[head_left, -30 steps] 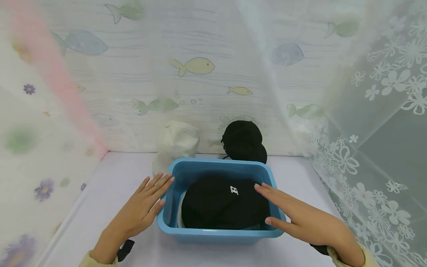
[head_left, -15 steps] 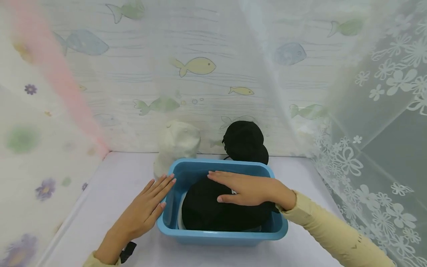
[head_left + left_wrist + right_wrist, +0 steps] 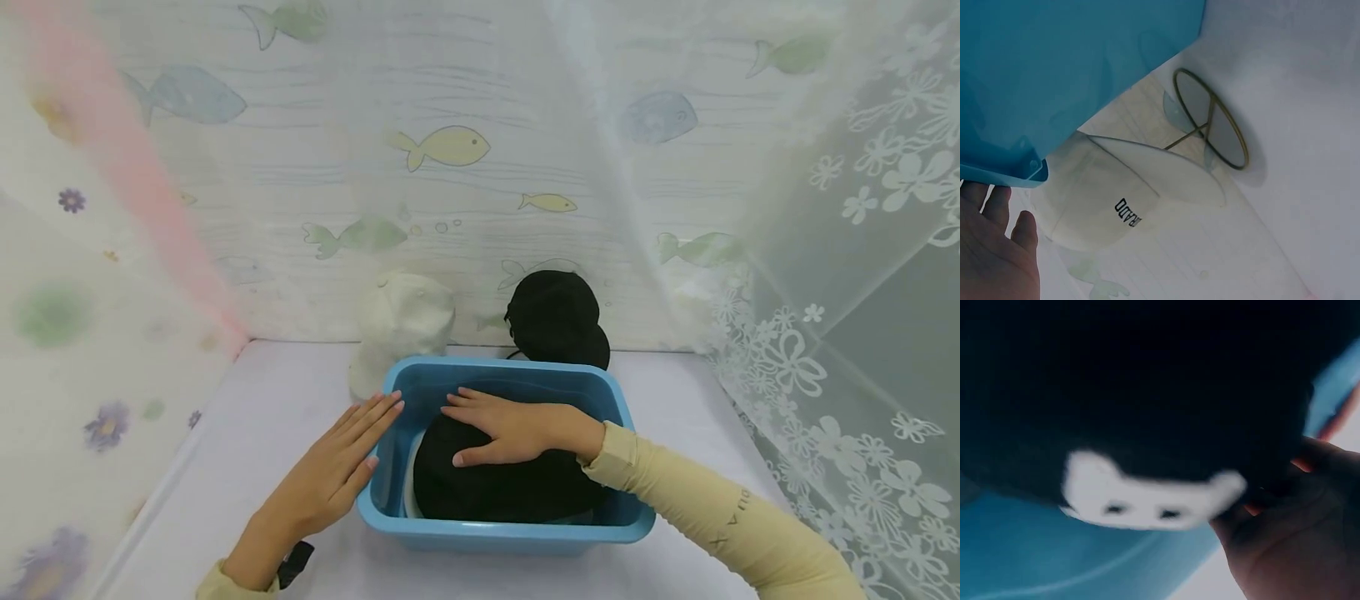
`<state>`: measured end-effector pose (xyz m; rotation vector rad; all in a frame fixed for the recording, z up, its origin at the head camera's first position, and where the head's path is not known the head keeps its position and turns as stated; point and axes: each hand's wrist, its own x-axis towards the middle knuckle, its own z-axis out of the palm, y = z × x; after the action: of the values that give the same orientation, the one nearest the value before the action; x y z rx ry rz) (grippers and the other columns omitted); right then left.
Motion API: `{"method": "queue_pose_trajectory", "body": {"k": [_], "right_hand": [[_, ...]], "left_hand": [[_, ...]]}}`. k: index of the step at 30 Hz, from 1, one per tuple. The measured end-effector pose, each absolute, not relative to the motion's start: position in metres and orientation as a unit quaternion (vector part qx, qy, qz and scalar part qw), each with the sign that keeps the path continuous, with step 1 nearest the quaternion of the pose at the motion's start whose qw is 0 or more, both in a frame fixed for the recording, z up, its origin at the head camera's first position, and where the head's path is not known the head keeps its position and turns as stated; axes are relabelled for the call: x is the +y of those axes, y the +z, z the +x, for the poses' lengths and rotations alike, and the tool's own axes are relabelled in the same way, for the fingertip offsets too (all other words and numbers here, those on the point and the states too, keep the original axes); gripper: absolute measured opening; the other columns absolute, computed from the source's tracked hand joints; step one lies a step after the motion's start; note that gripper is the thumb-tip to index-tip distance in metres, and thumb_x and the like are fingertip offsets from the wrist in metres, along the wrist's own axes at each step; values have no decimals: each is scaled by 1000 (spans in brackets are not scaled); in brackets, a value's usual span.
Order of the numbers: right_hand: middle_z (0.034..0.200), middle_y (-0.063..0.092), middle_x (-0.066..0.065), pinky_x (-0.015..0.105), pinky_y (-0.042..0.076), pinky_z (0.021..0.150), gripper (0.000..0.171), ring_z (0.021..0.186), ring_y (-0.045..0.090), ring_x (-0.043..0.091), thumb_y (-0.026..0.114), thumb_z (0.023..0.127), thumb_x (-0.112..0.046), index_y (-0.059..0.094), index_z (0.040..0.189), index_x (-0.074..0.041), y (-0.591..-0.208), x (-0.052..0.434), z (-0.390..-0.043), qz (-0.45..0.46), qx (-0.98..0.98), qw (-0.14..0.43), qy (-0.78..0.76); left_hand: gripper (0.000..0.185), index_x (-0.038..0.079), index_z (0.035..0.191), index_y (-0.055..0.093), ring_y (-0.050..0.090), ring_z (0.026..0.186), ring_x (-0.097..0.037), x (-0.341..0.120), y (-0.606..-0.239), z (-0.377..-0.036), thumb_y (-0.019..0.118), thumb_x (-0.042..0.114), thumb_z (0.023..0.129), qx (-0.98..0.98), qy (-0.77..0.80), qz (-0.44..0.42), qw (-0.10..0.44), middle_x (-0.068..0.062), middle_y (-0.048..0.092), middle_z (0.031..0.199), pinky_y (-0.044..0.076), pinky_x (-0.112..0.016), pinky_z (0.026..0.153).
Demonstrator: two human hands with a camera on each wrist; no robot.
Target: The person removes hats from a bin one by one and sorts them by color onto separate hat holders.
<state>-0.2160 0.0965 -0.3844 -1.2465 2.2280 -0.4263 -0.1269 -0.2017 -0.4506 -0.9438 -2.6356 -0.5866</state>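
Note:
A blue plastic bin [image 3: 507, 527] stands on the table with a black cap [image 3: 510, 493] lying inside it. My right hand [image 3: 506, 429] reaches over the bin, its extended fingers on the crown of the cap, thumb spread apart. Close up in the right wrist view, the cap's white emblem [image 3: 1147, 500] shows near the right hand [image 3: 1294, 531]; the hand and wrist hide it from the head view. At the bin's left rim rests my left hand [image 3: 330, 475], fingers straight. The left wrist view shows that hand's fingertips [image 3: 999, 206] against the bin's rim.
Behind the bin, a white cap [image 3: 408, 312] with dark lettering hangs on a metal stand [image 3: 1244, 140]. Another black cap [image 3: 557, 317] is at the back right. Something pale [image 3: 409, 487] shows beneath the black cap in the bin. Fish-patterned curtains surround the white table [image 3: 270, 392].
My right hand has moved left from the bin's right rim across the black cap, covering its white letter in the head view. My left hand has stayed at the left rim.

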Motion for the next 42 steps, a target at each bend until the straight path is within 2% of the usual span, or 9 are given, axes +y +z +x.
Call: {"method": "queue_pose_trajectory", "body": {"k": [6, 11, 15, 26, 32, 38, 42], "right_hand": [[170, 18, 10, 46, 17, 127, 83, 158, 13, 24, 58, 100, -53, 24, 162, -10, -395, 93, -215, -467, 829, 266, -155], [166, 30, 9, 44, 26, 125, 83, 153, 28, 21, 57, 99, -57, 29, 161, -8, -400, 89, -212, -475, 826, 250, -171], [161, 40, 5, 42, 32, 122, 83, 148, 38, 19, 57, 98, -61, 35, 158, -8, -404, 87, -211, -485, 833, 214, -160], [146, 58, 3, 30, 43, 113, 63, 134, 55, 11, 67, 98, -43, 53, 148, -7, -405, 76, -214, -527, 829, 142, -125], [129, 70, 1, 17, 55, 87, 51, 97, 70, 0, 71, 97, -36, 63, 140, -11, -403, 75, -215, -519, 832, 148, -131], [117, 76, -1, 12, 53, 72, 42, 78, 67, -5, 73, 95, -34, 70, 132, -13, -401, 77, -216, -517, 831, 146, -145], [109, 78, 0, 12, 48, 60, 39, 62, 58, -8, 72, 96, -30, 71, 131, -12, -397, 81, -218, -519, 825, 142, -171]], "left_hand": [[69, 14, 162, 28, 21, 156, -29, -202, -451, -125, 56, 12, 99, -911, -209, -327, 139, -3, 29, 167, -5, -24, 125], [68, 16, 162, 29, 23, 155, -31, -204, -452, -123, 56, 12, 99, -910, -214, -326, 140, -3, 29, 167, -4, -25, 126], [68, 16, 162, 29, 22, 155, -31, -205, -452, -122, 55, 12, 99, -907, -218, -330, 141, -3, 29, 167, -2, -27, 127], [69, 14, 162, 29, 21, 156, -31, -204, -452, -126, 56, 9, 98, -902, -240, -332, 141, -7, 31, 166, -1, -27, 127], [67, 15, 161, 31, 21, 156, -32, -202, -451, -128, 55, 10, 99, -901, -247, -328, 140, -4, 30, 167, -2, -26, 126], [65, 14, 161, 32, 21, 155, -32, -201, -455, -128, 55, 10, 100, -898, -253, -330, 140, -6, 31, 166, -1, -25, 126], [66, 14, 161, 32, 21, 155, -34, -200, -456, -129, 55, 7, 99, -895, -259, -334, 144, -6, 31, 166, 0, -26, 127]]}}
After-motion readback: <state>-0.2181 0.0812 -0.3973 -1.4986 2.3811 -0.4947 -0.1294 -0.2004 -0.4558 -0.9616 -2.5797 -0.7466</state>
